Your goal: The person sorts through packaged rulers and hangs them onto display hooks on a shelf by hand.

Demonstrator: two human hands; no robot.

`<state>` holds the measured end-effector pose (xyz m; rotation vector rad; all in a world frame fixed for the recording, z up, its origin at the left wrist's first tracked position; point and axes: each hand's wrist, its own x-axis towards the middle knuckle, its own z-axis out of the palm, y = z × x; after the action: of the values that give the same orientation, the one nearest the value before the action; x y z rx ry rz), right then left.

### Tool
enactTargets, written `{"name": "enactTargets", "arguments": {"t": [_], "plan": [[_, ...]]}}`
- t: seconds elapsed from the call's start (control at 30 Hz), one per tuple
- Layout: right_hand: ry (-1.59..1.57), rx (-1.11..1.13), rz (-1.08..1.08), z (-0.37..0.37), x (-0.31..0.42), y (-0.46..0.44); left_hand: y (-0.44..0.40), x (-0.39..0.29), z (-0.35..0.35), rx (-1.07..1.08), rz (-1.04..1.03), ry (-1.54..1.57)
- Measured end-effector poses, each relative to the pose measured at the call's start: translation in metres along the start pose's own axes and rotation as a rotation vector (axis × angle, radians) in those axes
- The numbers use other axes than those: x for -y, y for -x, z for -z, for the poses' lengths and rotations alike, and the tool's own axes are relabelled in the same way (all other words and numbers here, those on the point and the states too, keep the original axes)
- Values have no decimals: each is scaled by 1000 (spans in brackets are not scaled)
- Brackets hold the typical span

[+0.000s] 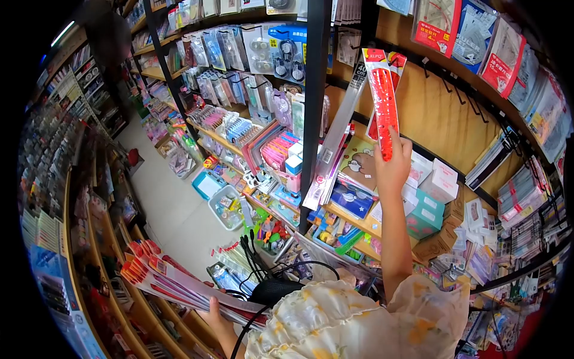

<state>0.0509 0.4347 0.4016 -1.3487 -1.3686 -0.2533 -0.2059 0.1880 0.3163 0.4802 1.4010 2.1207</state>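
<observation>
Raised toward the shelf rack, my right hand grips the lower end of a red ruler in a clear sleeve with a red and yellow header. The ruler's top is up by the hooks, with another red pack just behind it. Whether the ruler is on a hook, I cannot tell. At the lower left my left hand is closed around a bundle of long flat packaged rulers with red and orange ends. Long clear rulers hang left of my right hand.
A black post stands left of the hanging rulers. Bare hooks stick out at the right. Below are notebooks, a green box and white boxes. Bins stand on the aisle floor, and black cables hang in front.
</observation>
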Motion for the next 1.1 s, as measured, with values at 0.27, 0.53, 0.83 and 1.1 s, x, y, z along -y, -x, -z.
{"name": "enactTargets", "arguments": {"t": [0.27,0.53,0.83,1.1], "plan": [[49,-49,-75,-1,2,12,1,-4,4,-8,-29,-53],[-9,-143,6,7,6,19,3,-6,3,-28,-28,-42],[88,-87,10,-9,-9,18,3,-2,6,-53,18,4],[115,-110,15,-9,-8,22,6,1,13,-88,17,-29]]}}
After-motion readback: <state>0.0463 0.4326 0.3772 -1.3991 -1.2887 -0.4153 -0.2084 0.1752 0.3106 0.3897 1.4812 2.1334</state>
